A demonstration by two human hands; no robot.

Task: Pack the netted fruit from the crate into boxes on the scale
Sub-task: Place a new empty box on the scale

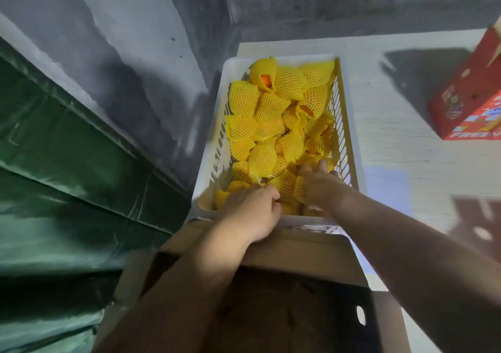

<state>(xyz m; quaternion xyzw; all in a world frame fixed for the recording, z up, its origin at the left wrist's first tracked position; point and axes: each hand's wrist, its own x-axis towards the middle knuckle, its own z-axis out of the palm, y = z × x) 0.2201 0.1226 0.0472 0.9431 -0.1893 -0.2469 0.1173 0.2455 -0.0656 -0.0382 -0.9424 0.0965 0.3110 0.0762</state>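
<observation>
Both hands reach into the white crate (238, 65) at twelve o'clock, left hand (252, 211) gripping netted fruit (287, 182), right hand (320, 184) grip indeterminate, evidently to fill the open cardboard box (311, 252) below.

Dim, uneven light leaves the open cardboard box (284, 312) in deep shadow, with wide-angle stretching and blur toward the edges.

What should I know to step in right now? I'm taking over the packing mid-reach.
Left hand: in the near end of the white crate, fingers curled on netted fruit.
Right hand: also in the crate, among the fruit; grip unclear.
Open cardboard box stands just nearer; no fruit visible inside.
Done: nothing packed in view.
Left: lift fruit over, fill the box. Scale not visible.
</observation>
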